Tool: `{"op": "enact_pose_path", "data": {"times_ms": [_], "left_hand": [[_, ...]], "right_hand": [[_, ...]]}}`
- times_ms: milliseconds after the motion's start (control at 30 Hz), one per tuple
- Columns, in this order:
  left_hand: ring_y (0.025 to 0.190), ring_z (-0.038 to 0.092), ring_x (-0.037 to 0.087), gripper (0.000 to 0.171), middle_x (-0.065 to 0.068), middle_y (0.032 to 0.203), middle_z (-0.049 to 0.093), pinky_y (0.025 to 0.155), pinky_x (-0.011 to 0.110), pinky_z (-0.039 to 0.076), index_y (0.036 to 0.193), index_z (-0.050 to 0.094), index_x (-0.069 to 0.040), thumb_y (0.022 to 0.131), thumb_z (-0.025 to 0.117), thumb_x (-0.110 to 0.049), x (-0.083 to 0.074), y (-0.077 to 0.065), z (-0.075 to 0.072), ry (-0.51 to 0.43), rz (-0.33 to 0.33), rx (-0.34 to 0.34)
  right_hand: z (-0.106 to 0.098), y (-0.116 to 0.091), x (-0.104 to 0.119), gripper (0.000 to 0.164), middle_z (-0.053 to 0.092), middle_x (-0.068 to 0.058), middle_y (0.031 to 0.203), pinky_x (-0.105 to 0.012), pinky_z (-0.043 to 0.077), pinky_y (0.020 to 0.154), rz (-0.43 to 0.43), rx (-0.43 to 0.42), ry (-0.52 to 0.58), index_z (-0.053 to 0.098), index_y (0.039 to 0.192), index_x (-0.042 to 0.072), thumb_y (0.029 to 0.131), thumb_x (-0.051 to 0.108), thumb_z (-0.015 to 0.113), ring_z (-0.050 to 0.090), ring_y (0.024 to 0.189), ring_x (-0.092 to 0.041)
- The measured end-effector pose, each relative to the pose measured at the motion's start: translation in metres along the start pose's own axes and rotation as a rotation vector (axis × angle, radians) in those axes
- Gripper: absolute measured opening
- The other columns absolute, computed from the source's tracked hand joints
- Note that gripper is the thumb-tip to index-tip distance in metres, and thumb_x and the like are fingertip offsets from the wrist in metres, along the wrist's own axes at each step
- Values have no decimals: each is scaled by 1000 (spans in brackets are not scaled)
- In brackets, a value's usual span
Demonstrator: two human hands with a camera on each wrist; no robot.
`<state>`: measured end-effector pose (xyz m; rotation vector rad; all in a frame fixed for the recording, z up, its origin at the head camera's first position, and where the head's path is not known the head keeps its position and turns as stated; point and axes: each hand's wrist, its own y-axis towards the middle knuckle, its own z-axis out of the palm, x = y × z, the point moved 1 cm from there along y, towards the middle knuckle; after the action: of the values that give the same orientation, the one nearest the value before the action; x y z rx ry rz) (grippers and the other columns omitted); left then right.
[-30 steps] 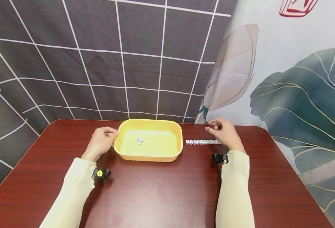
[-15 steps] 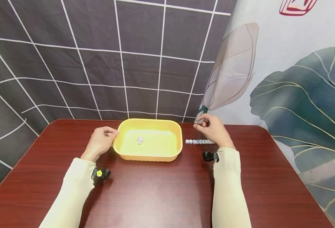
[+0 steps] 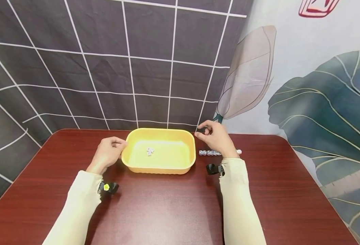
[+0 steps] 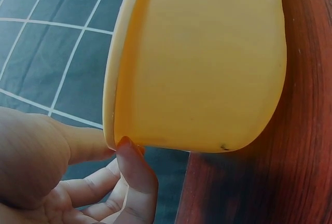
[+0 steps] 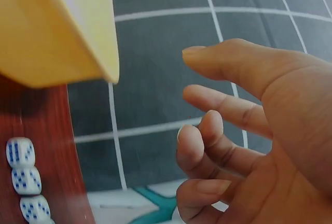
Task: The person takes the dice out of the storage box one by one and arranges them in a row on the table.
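Observation:
A yellow plastic basin (image 3: 158,170) stands on the table, with several white dice (image 3: 150,151) clustered inside toward its left. My left hand (image 3: 107,153) pinches the basin's left rim between thumb and finger; the left wrist view shows this pinch at the rim (image 4: 110,115). My right hand (image 3: 214,137) hovers just right of the basin, thumb and index finger apart with nothing between them. Below it runs a row of white dice (image 3: 205,152) with blue dots, partly hidden by that hand. Close up, the nearest dice (image 5: 26,180) of the row sit beside the basin.
The dark red table (image 3: 155,207) extends toward me and to both sides. A dark cloth with a white grid (image 3: 106,75) hangs behind its back edge. At the right hangs a light cloth with a leaf print (image 3: 324,98).
My right hand has moved left along the dice row toward the basin, uncovering a die at the row's right end. The left hand keeps its hold on the rim.

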<state>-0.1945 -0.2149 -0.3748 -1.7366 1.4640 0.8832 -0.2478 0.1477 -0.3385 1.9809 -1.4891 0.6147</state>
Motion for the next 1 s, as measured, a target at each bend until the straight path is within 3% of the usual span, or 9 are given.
{"op": "enact_pose_path", "data": {"times_ms": [633,1000], "left_hand": [[68,61,9,29,24,104,71,62,19,54,118,66,9,101,58,-13,0,1,0,7,5,1],[70,64,11,29,24,104,71,64,20,55,118,67,8,101,57,-14,-1,1,-1,18,-4,0]], "right_hand": [[36,6,33,27,51,-1,79,-27,43,65,-54,51,41,72,111,6,89,21,76,49,67,-16],[65,8,46,33,54,-2,79,-24,42,62,-66,151,-3,70,115,7,87,23,79,50,66,-15]]}}
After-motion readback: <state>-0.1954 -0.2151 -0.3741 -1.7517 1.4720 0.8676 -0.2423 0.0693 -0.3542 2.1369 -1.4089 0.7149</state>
